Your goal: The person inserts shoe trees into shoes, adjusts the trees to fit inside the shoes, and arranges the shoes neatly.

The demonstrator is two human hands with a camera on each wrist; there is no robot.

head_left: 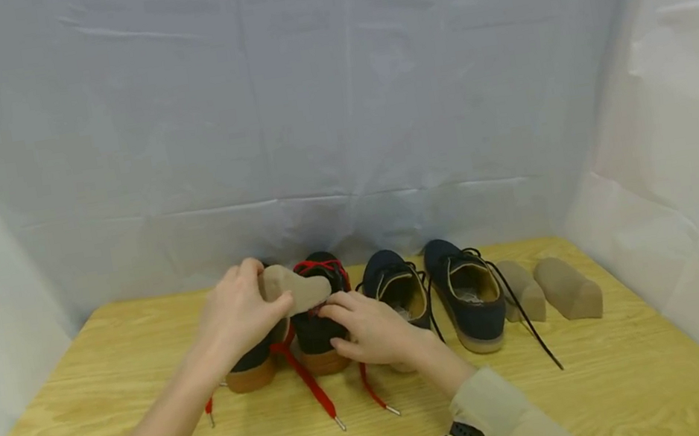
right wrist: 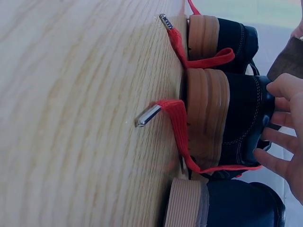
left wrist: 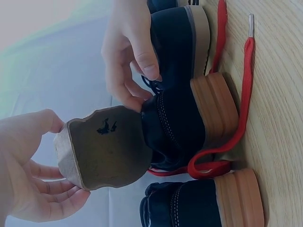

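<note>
Two dark shoes with red laces stand at the table's middle. My left hand (head_left: 238, 317) grips a tan foam shoe insert (head_left: 295, 290) and holds its narrow end at the opening of the right red-laced shoe (head_left: 320, 335). In the left wrist view the insert (left wrist: 106, 146) shows its flat end, with its tip at the shoe's collar (left wrist: 180, 118). My right hand (head_left: 373, 327) holds that shoe at the heel collar, thumb at the rim and fingers (right wrist: 284, 127) along the outside. The other red-laced shoe (head_left: 251, 368) stands just left, under my left hand.
Two dark shoes with black laces (head_left: 397, 290) (head_left: 469, 294) stand to the right. Beyond them lie two more tan inserts (head_left: 526, 289) (head_left: 569, 288). Loose red lace ends (head_left: 323, 403) trail toward me on the wooden table (head_left: 108, 374). White cloth walls close in three sides.
</note>
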